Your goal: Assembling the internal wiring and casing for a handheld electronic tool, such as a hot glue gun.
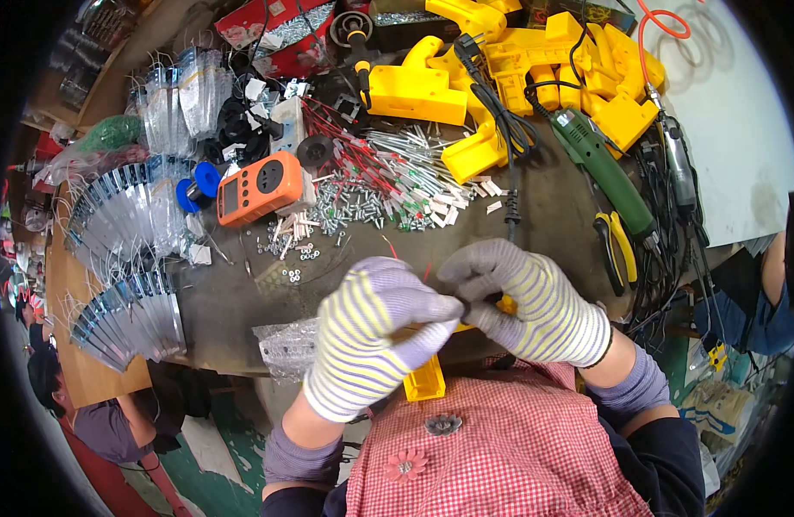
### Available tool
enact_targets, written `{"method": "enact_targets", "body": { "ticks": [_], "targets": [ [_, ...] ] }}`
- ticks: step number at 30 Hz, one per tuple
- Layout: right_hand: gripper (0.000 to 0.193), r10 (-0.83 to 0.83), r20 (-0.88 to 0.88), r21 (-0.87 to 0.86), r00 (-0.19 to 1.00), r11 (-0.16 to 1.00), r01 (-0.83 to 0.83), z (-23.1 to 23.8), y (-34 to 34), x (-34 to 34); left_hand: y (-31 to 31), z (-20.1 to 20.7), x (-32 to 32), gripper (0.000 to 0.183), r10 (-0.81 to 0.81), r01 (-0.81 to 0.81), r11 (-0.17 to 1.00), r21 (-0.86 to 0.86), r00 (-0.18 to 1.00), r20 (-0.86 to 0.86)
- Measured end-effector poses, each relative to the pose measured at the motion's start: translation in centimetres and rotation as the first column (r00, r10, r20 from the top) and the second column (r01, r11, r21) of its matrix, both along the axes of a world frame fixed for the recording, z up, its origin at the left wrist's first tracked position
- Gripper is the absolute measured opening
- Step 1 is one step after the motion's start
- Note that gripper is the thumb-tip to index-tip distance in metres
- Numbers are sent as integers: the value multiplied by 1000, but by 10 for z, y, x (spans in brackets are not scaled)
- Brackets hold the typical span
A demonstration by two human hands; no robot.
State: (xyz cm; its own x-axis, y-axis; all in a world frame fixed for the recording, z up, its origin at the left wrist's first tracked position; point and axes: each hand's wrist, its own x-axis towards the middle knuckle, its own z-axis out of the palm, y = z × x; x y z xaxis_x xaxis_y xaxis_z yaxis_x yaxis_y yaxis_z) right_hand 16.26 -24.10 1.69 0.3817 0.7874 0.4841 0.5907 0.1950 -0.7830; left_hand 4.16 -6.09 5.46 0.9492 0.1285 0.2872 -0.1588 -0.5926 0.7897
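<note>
My left hand (371, 323), in a striped knit glove, is closed with thumb and fingertips pressed together. My right hand (539, 302), gloved alike, has its fingers curled in close to the left fingertips. Whatever is pinched between them is too small or too hidden to make out. Under both hands lies a yellow plastic housing (425, 381), its lower end showing at the table's near edge and most of it covered by the gloves. A thin red wire (390, 247) pokes up just beyond my left hand.
Beyond my hands lie loose screws (354, 207), red-wired parts (349, 155) and an orange meter (259, 188). Yellow housings (418, 93) are piled at the back. A green power screwdriver (604, 168) and yellow-handled pliers (616, 250) lie right; fanned metal strips (125, 215) left.
</note>
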Motion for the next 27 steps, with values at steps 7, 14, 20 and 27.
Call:
{"method": "enact_targets", "body": {
  "ticks": [7,14,20,27],
  "targets": [
    [24,62,-110,-137,992,988,-77,12,-8,8,3,-2,-15,60,5,-70,942,-328,981,-194],
    [20,20,72,-227,997,974,-3,12,-2,12,2,-7,-15,53,134,-137,974,-178,991,-30],
    [16,11,265,-108,964,994,18,-6,-1,21,6,1,-33,50,206,-207,972,-112,978,-15],
    [19,-10,-165,-161,986,987,-17,5,3,29,10,24,-82,27,195,-70,964,257,841,-504]
  ]
}}
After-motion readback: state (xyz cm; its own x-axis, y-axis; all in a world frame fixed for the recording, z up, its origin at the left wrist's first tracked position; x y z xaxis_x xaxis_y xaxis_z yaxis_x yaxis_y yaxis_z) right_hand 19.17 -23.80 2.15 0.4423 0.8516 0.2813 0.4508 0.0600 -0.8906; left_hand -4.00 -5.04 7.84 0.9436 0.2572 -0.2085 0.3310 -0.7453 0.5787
